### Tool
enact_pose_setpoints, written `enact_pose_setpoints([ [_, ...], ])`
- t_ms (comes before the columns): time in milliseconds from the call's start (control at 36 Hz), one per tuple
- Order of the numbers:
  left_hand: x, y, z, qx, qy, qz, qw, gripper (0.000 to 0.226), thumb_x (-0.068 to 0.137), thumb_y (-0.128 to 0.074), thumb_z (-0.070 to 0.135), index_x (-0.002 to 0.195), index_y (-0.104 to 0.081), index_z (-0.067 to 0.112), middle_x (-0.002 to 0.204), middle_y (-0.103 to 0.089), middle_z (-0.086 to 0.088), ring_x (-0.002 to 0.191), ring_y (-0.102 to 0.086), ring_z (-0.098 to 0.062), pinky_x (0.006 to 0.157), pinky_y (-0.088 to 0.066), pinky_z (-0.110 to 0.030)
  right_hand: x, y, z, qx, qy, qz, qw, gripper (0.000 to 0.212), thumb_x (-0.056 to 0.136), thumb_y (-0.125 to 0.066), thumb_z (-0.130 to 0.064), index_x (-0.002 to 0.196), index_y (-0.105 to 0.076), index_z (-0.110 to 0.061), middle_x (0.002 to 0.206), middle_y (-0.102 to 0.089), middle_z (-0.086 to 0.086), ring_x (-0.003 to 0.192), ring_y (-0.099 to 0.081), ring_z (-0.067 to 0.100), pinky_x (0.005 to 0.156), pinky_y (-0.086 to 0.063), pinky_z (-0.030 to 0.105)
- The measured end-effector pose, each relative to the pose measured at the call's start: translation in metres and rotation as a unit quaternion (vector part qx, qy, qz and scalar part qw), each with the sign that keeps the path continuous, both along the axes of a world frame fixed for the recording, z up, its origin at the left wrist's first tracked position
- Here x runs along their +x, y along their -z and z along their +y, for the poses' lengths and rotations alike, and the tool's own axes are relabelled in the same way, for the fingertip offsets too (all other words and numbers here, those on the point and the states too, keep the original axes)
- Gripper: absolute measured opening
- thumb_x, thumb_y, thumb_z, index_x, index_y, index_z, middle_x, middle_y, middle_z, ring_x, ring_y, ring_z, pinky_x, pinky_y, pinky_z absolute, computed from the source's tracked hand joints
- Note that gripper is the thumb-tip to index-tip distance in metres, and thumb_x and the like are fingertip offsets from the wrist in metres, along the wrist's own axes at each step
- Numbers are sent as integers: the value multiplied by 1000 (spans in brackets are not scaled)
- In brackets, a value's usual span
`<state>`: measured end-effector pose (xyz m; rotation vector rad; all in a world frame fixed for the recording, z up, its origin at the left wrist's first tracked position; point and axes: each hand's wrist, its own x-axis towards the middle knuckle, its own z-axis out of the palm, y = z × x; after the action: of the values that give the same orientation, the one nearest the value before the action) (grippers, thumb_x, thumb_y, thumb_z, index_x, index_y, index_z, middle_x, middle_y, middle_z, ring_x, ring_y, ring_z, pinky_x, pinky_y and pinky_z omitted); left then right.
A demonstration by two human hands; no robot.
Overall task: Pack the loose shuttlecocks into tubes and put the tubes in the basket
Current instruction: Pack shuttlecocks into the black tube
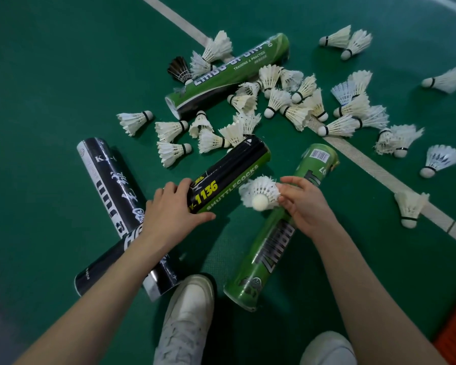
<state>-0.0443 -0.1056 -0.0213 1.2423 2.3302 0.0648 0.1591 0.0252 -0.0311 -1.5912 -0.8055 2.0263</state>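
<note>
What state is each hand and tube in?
left hand: gripping the black-yellow tube
right hand: holding a white shuttlecock
green tube: lying under the right hand
far green tube: lying among loose shuttlecocks
two black tubes: lying crossed

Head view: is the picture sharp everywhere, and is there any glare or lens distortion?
Head view: the centre is sharp, and the print on the black-and-yellow tube under the left hand reads clearly; the shuttlecock in the right hand is slightly soft; the white court line bows from wide-angle distortion; light is even, with faint sheen on the tubes.
</note>
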Motion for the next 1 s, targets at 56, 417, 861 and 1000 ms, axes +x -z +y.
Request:
enact_pose_setpoints([
  [56, 1, 0, -1, 2, 0, 2, 1000, 87, 71, -65, 68, 139, -32, 26, 122, -47, -6, 118, -42, -29, 97, -39, -44, 0, -3, 1, 14, 8, 12, 1000, 24, 90, -56, 3, 113, -54, 2, 100, -61, 14, 69, -57, 11, 54, -50, 14],
  [417, 7, 0, -2, 20, 25, 13, 999, 87, 69, -69, 65, 139, -32, 29, 121, -46, -4, 116, -42, -28, 98, -38, -45, 16, -31, 35, 229, 269, -12, 935, 14, 97, -47, -2, 96, -59, -9, 95, -58, 1, 61, -55, 1, 65, -47, 13],
  [861, 8, -2, 6, 82, 43, 13, 996, 88, 67, -73, 60, 141, -35, 29, 120, -47, -2, 112, -42, -26, 96, -36, -41, -14, -27, 16, 280, -52, -120, 951, 41, 105, -26, -33, 140, -43, -22, 128, -43, -17, 118, -37, -3, 93, -29, 13],
  [1000, 7, -5, 9, 108, 48, 15, 993, 87, 67, -74, 59, 141, -37, 29, 120, -48, -1, 111, -42, -25, 94, -36, -41, -15, -23, 17, 306, -114, -53, 944, 44, 106, -19, -31, 147, -34, -22, 151, -35, -8, 128, -29, -10, 91, -23, -8],
])
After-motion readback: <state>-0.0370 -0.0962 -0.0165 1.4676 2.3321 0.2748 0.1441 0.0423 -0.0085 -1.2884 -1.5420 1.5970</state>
